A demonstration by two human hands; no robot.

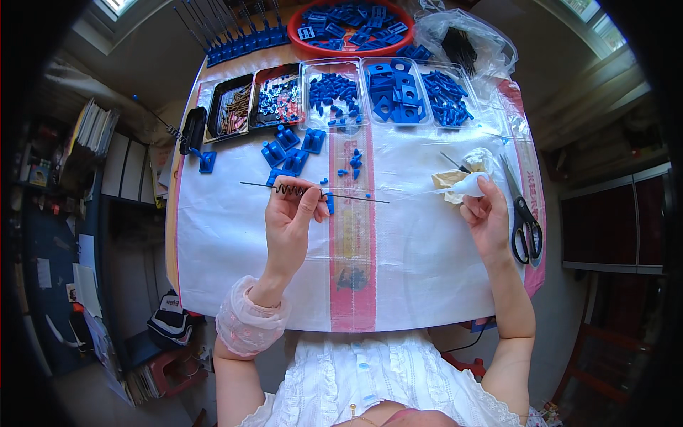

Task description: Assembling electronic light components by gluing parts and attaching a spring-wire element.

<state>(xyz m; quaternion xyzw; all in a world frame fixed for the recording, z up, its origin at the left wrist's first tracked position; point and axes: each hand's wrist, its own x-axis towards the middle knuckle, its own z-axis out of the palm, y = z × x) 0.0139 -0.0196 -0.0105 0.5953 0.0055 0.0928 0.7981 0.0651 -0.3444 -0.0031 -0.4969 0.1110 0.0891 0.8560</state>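
My left hand [286,226] is closed round a thin black rod [359,198] with a coil spring wound about part of it. The rod lies roughly level across my fingers, its right end sticking out free. In my right hand [491,224] is a small white squeeze bottle [469,186], tilted so its thin clear nozzle points left, apart from the rod. Several blue square-based parts [313,141] lie just beyond my left hand, one partly hidden behind its fingers. Small blue pieces [356,164] are scattered to their right.
Black-handled scissors [525,228] lie at the right edge, near crumpled paper [447,183]. Trays of screws [235,110], nuts [279,96] and blue parts [393,89] line the back. Behind them stand a red basin [299,44], a plastic bag [498,46] and upright rods in blue bases [242,48].
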